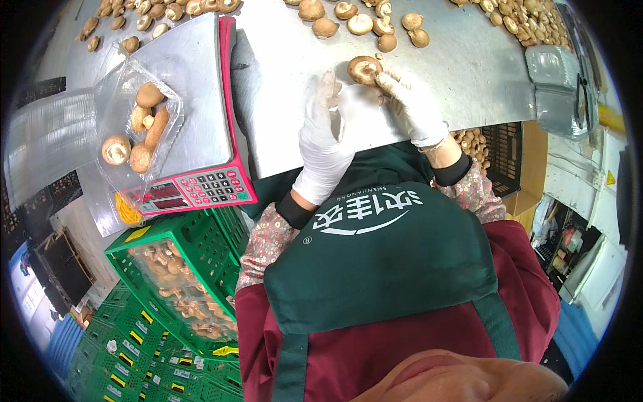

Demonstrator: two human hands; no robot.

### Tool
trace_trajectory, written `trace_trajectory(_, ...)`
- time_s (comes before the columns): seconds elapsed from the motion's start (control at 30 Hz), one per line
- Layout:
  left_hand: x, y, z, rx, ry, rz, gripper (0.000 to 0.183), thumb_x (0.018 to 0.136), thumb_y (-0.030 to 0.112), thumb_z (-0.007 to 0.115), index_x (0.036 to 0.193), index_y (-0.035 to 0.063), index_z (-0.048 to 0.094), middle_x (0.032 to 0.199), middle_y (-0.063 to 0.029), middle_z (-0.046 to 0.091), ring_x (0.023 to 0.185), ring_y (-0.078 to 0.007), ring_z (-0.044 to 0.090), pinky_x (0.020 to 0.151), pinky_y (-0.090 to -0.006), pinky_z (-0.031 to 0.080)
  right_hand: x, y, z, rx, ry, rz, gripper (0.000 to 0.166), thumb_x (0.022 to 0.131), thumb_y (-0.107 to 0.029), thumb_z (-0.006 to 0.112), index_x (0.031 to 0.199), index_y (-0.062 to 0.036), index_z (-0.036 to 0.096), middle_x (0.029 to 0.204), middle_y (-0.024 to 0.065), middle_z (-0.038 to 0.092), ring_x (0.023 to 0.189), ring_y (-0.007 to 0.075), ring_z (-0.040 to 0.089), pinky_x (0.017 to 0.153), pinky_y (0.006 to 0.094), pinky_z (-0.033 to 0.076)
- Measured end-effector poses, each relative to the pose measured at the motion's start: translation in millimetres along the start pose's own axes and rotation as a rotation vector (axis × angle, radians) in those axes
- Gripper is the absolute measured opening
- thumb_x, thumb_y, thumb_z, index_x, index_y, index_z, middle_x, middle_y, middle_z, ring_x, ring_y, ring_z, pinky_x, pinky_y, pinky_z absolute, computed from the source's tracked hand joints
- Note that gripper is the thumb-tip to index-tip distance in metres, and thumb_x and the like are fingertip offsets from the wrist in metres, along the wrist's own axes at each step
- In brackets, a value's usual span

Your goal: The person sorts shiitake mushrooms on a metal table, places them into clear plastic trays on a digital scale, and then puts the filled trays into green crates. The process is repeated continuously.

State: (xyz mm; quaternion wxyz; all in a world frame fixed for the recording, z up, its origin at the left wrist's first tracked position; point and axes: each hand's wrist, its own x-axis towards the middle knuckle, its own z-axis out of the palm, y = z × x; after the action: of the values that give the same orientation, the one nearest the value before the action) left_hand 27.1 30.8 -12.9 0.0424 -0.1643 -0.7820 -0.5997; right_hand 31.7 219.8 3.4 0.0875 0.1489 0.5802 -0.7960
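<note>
My right hand [414, 108], in a white glove, has its fingertips on the lower right rim of a brown mushroom [357, 69]. The mushroom's pale underside and stem face up, and its grip is partly hidden. To the left, my gloved left hand [326, 130] is held with thumb and fingers apart and nothing seen between them. Both hands are over the near part of a metal table [281, 110]. Left of them stands a red digital scale [201, 95] with a metal plate. An open clear plastic clamshell [173, 100] on it holds several mushrooms [149, 94].
Loose mushrooms [360, 23] lie along the table's far side, with a heap [535, 22] at far right. Clear plastic trays [555, 90] sit at the right edge. Below are a black crate [502, 158] and a green crate [178, 301] of packed mushrooms. Yellow bands [127, 208] lie by the scale.
</note>
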Motion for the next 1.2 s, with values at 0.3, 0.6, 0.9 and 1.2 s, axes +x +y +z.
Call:
trace_trajectory(0.3,-3,-34,-1,-0.3,-0.03,-0.071,0.057,0.085,-0.007,0.071,0.138,-0.0045,0.05,0.13,-0.0116,0.06,0.111,-0.02,0.062,0.1,-0.0331,0.051,7,-30,8,-1.39,0.083,-0.933,0.037,0.089,-0.012,0.073,0.125,-0.0077,0.067,0.106,0.0135,0.07,0.091,0.027,0.069,0.082,0.0349,0.055)
trace_trajectory(0.6,4,-26,-29,-1.021,-0.063,-0.601,0.042,0.106,0.034,0.048,0.13,0.0007,0.054,0.101,-0.0115,0.068,0.086,-0.0212,0.069,0.075,-0.0331,0.057,100,-34,-11,-1.706,0.381,-1.051,0.05,0.078,-0.036,0.081,0.118,-0.0086,0.068,0.109,0.0105,0.066,0.099,0.0284,0.062,0.091,0.0396,0.046)
trace_trajectory(0.9,13,-11,-29,-1.269,-0.221,-0.645,0.061,0.103,0.048,0.052,0.147,0.0067,0.041,0.121,-0.0162,0.064,0.08,-0.0239,0.07,0.065,-0.0323,0.057,39,-41,31,-1.223,-0.097,-0.823,0.042,0.086,-0.035,0.075,0.117,-0.0083,0.066,0.103,0.0106,0.063,0.098,0.0279,0.06,0.088,0.0364,0.048)
trace_trajectory(1.2,13,-7,-36,-1.184,-0.162,-0.711,0.042,0.1,0.033,0.061,0.131,0.0057,0.052,0.12,-0.0156,0.062,0.086,-0.0244,0.069,0.066,-0.0331,0.057,122,-27,26,-1.53,0.141,-1.112,0.036,0.085,-0.03,0.072,0.114,-0.0096,0.066,0.1,0.0121,0.063,0.1,0.0315,0.058,0.096,0.0474,0.042)
